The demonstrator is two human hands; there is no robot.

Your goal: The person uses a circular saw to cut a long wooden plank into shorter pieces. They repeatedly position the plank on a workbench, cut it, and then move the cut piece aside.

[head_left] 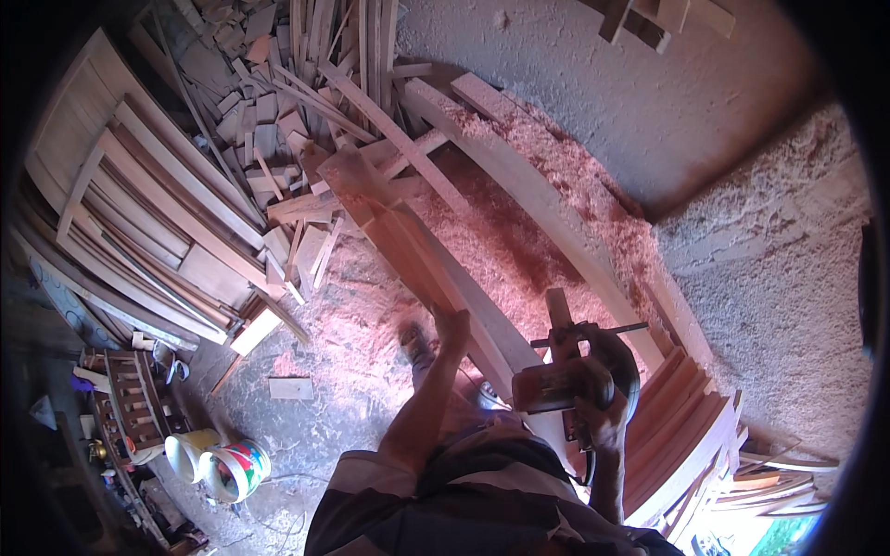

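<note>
Left hand (452,328): I see it partly closed at the near edge of a long wooden workpiece (422,264), touching it; how far each finger curls I cannot tell.

Right hand (604,419): closed around the rear grip of a handheld power tool (553,385); the fingers are partly hidden from me by the housing.

Left forearm (419,415): bare, reaching forward and slightly right from a short sleeve. Right forearm (608,486): nearly upright in my view, wrist just behind the tool.

Workpiece: stout, straight-edged, brown on one face and paler on the other; it runs diagonally from the upper middle down to the tool, which sits at its near end.

Power tool: dark, rounded body, curved guard on the right, thin crossbar at the front.

Beam (556,218): pale, dusted, beyond the workpiece. Sawdust (362,289): loose, pink-tinted, in drifts.

Boards (672,435): reddish, stacked to the right. Offcuts (264,120): blocky, heaped at upper left. Buckets (236,471): two, side by side, lower left.
</note>
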